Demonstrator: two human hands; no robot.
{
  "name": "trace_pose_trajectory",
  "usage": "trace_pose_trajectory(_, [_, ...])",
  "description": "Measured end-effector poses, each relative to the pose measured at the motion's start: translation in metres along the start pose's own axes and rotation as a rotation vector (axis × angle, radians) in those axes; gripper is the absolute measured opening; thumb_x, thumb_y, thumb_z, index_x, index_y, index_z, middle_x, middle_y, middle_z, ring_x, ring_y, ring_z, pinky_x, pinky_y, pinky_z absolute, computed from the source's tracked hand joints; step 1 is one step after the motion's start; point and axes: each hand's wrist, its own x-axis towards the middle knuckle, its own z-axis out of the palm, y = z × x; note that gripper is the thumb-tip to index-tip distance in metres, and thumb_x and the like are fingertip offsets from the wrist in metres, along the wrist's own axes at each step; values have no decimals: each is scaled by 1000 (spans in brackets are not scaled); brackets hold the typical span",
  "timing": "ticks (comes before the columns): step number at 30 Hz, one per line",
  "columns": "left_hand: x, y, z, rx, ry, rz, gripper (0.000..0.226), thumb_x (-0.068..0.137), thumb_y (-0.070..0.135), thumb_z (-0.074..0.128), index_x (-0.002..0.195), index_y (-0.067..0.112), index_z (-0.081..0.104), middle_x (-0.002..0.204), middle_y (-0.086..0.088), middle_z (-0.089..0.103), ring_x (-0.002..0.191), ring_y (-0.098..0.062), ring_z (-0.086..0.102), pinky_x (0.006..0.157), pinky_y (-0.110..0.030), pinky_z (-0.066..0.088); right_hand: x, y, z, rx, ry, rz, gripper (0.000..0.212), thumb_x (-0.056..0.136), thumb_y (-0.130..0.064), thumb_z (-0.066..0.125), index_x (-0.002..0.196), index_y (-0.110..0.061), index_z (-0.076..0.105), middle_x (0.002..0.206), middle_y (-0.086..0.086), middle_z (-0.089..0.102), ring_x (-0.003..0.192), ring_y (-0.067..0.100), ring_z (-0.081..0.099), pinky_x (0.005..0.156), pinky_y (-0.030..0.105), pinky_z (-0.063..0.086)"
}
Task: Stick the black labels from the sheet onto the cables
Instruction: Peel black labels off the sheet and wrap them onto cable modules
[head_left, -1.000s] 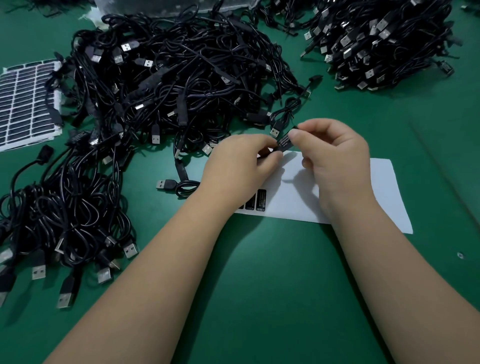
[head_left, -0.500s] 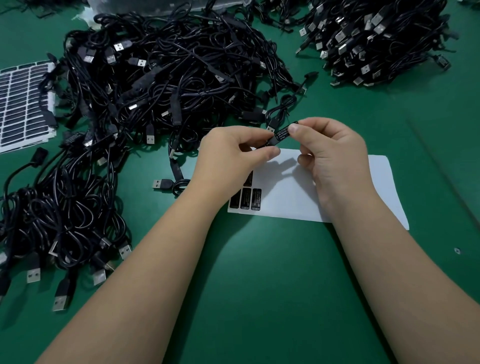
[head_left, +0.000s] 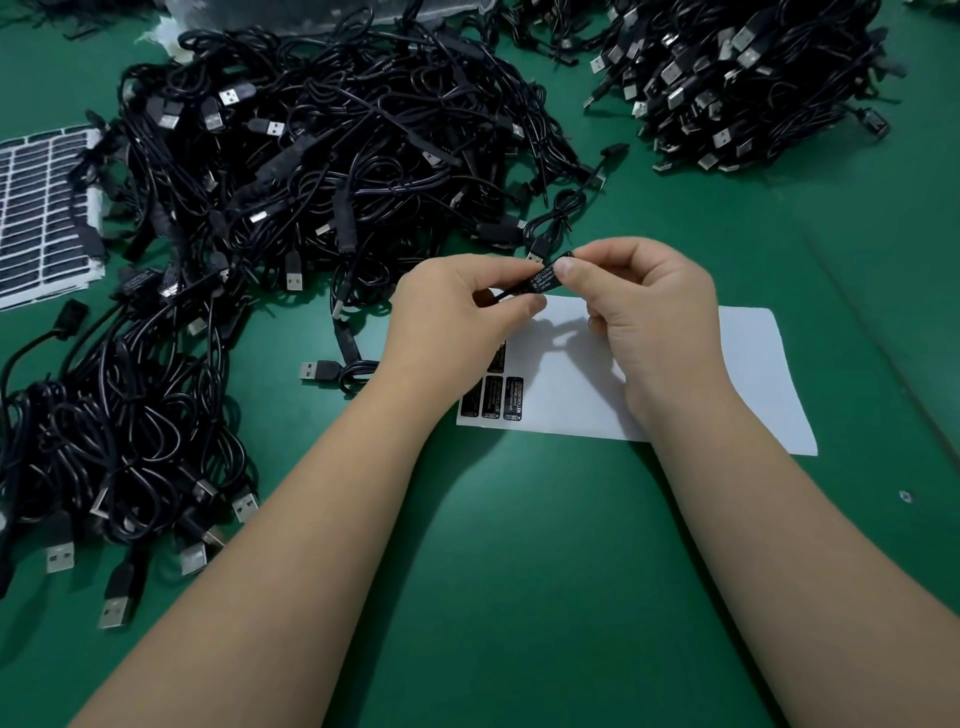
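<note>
- Broadly, I see a green mat (head_left: 519, 597) filling the view, with everything lying on it.
- Biggest thing on it is the middle heap (head_left: 332, 156) of tangled black USB cables, stretching from the far edge down toward my hands.
- Next, a second heap (head_left: 737, 78) sits at far right, well apart from the first, its metal plugs mostly facing me.
- At near left lies a third heap (head_left: 114, 447), plugs fanned out along its near edge.
- My white sheet (head_left: 743, 374) lies flat under both hands; most of it is bare backing, with a few black labels (head_left: 493, 397) remaining at its left end, partly hidden by my left wrist.
- Another label sheet (head_left: 41, 218) lies at far left, its right edge tucked under the middle heap.
- One loose plug (head_left: 317, 371) lies just left of the white sheet.
- My left hand (head_left: 447, 322) is curled, thumb and fingers pinching the thin cable (head_left: 506, 295) just above the sheet.
- My right hand (head_left: 649, 312) is curled too, thumb and forefinger pinching the cable's controller (head_left: 545, 278), which is held between the two hands.
- On that controller I can see a black label with white print facing up; whether it is fully pressed down I cannot tell.
</note>
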Motion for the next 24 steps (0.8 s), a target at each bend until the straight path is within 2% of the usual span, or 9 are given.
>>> trace_pose_trajectory(6, [1,-3,1,-8,12,3,24,81,18,75,104,26,76,74,25,65,62,5,55,65,-11,43,1,2,-1,-3,6,5,17,76,-6,77,71,-18,67,57,-14,63,51,-5,52,52,8,41])
trace_pose_trajectory(11, [0,-2,2,10,26,31,25,82,20,74,106,26,75,84,20,68,70,-6,58,71,-20,47,1,2,-1,-5,7,7,16,76,-6,77,71,-18,67,56,-15,62,51,-5,52,53,9,41])
trace_pose_trajectory(19, [-7,2,-1,63,72,118,26,85,18,72,110,24,73,95,14,67,87,-4,61,83,-23,49,-2,-4,0,23,-20,51,15,77,-10,77,72,-20,68,55,-14,60,49,0,47,50,12,40])
trace_pose_trajectory(24, [-11,-1,-4,30,94,118,26,83,17,74,109,21,73,91,20,65,91,-7,63,86,-26,50,-5,-4,2,41,-40,52,14,77,-9,78,72,-19,68,55,-12,60,49,2,46,49,14,41])
